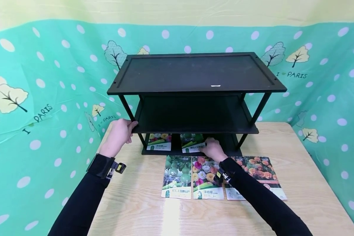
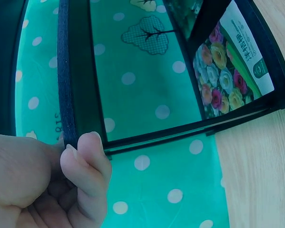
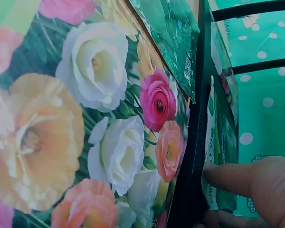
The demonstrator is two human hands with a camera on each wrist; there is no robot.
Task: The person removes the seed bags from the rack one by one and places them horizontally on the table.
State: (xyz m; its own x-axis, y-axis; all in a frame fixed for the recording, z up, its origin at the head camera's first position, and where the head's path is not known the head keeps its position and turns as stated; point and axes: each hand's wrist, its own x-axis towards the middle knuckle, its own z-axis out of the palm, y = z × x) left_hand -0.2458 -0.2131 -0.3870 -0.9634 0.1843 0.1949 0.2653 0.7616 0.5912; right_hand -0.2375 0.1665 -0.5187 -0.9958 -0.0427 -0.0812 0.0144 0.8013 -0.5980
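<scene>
A black tiered shelf [image 1: 194, 73] stands on the table. My left hand [image 1: 119, 134] grips the left front corner of its middle tier, and in the left wrist view the fingertips curl round the dark edge. On the bottom tier lies a green seed packet [image 1: 190, 139] with a white lower band. The right hand [image 1: 214, 150] pinches this packet at its lower right corner; the thumb [image 3: 230, 178] presses its printed face, while the other fingers are mostly hidden. Left of it on the same tier lies a packet of colourful roses-like flowers [image 1: 159, 141].
In front of the shelf, a gourd packet [image 1: 177, 177], a mixed-flower packet [image 1: 207, 177] and orange-flower packets [image 1: 258, 168] lie in a row on the wooden table [image 1: 129, 203]. My right forearm crosses over them. A dotted green cloth [image 1: 62, 114] hangs behind and at both sides.
</scene>
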